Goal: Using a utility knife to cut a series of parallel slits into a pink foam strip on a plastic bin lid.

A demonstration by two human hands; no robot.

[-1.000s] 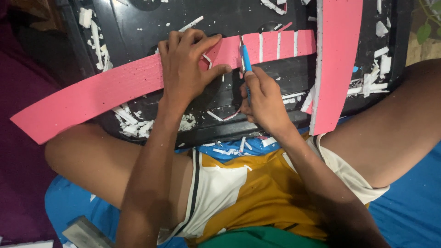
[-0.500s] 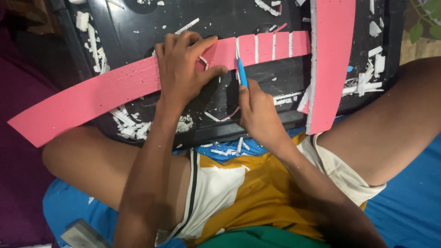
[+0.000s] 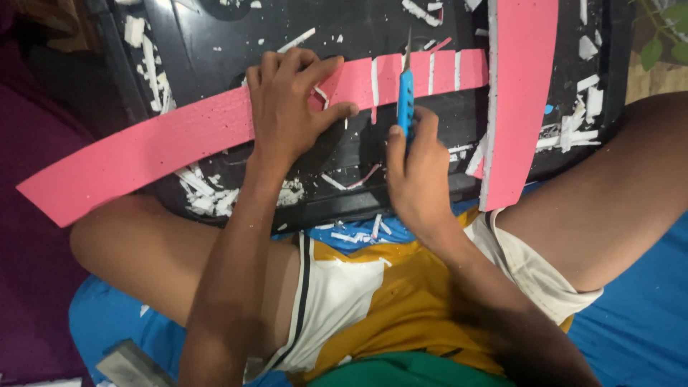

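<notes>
Accordingly, the left hand presses spread fingers flat on the pink foam strip to pin it across the black board while the right hand, fingers closed round the blue knife, holds the blade upright at the strip's notched section.

We have a single view, from a camera worn on the head, so there is no second view to share anything with. It looks steeply down over our own lap, close enough that our forearms rise from the bottom edge and fill the middle of the frame. It faces forward and down: our knees spread to either side, and the black board lies across them in the upper half. Our left hand and right hand sit near the centre. The long pink strip runs off toward the left edge.
</notes>
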